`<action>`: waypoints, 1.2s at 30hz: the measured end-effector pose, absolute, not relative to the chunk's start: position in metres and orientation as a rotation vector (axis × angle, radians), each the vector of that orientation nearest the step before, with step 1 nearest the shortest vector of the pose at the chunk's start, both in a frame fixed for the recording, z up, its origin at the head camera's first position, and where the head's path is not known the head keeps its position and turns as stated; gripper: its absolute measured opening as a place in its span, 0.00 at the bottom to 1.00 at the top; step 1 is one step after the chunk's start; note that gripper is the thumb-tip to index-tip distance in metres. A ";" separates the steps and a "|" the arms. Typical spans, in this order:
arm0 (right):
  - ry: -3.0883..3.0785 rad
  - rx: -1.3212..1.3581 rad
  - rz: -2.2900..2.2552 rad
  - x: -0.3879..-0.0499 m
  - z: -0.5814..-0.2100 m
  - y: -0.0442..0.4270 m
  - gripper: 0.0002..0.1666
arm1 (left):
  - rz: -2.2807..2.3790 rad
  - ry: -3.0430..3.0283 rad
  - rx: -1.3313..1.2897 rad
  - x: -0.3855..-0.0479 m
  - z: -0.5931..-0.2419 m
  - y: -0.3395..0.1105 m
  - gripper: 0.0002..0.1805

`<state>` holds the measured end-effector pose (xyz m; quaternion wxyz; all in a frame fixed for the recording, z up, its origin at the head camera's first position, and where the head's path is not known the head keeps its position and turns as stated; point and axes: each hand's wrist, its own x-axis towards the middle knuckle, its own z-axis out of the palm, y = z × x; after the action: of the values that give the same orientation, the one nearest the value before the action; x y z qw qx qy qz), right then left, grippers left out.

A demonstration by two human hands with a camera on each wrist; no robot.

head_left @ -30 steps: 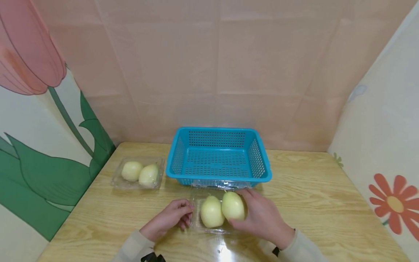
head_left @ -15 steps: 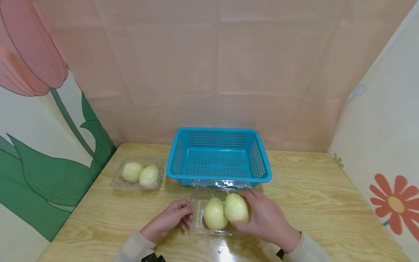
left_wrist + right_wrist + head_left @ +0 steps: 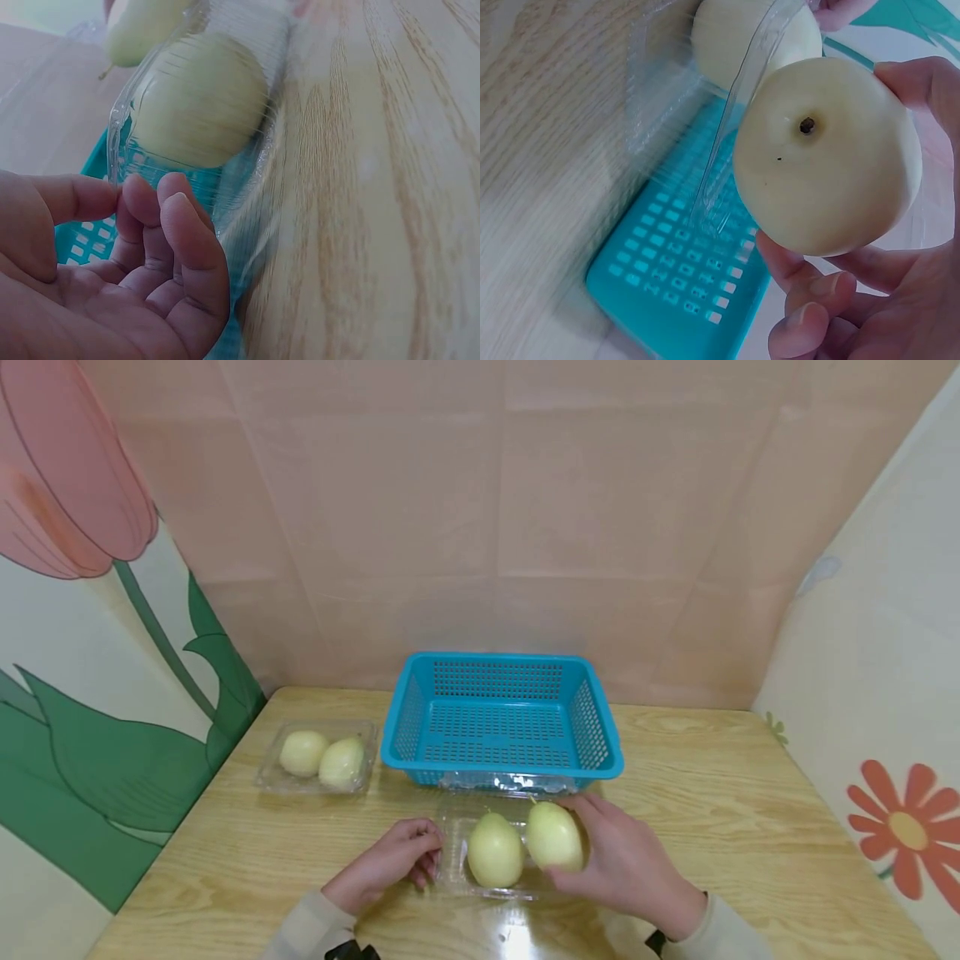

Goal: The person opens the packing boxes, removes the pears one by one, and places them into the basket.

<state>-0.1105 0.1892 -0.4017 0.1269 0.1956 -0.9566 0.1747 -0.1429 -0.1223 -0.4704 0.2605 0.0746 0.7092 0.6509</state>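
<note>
Pear (image 3: 557, 838) gripped in right hand (image 3: 624, 862) at right end of clear container (image 3: 454, 862), stem (image 3: 532, 800) toward far edge of table (image 3: 697, 793); left hand (image 3: 399, 853) pinches container's left edge.

Pale yellow-green pears (image 3: 555, 837); blue basket (image 3: 495, 722); tan wood-grain table (image 3: 720, 810)

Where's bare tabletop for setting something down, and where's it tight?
Largest bare patch: the table right of the blue basket and right hand, out to the right wall. Smaller: left front, between the left clear pack and the left sleeve. The basket looks bare inside too. Tight: the near clear tray, hemmed in by left hand, right hand and basket.
</note>
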 end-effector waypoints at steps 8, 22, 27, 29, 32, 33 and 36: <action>-2.768 0.572 0.486 -0.113 -0.401 0.197 0.44 | 1.766 1.915 0.188 -0.143 -0.470 -0.122 0.13; -2.798 0.539 0.445 -0.113 -0.397 0.210 0.41 | 1.776 1.906 0.171 -0.143 -0.470 -0.119 0.12; -2.833 0.526 0.422 -0.112 -0.398 0.215 0.45 | 1.785 1.893 0.167 -0.144 -0.471 -0.119 0.11; -2.840 0.526 0.423 -0.112 -0.398 0.217 0.46 | 1.787 1.892 0.166 -0.144 -0.471 -0.119 0.11; -2.850 0.520 0.426 -0.113 -0.398 0.219 0.46 | 1.786 1.889 0.169 -0.144 -0.471 -0.119 0.12; -2.855 0.515 0.425 -0.113 -0.399 0.220 0.46 | 1.784 1.887 0.170 -0.144 -0.471 -0.119 0.12; -2.866 0.500 0.431 -0.114 -0.399 0.223 0.45 | 1.784 1.887 0.171 -0.144 -0.471 -0.118 0.12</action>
<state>-0.1139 0.2228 -0.3989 0.1003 0.1693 -0.9695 0.1459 -0.1442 -0.1184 -0.4711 0.2662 0.0635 0.6988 0.6609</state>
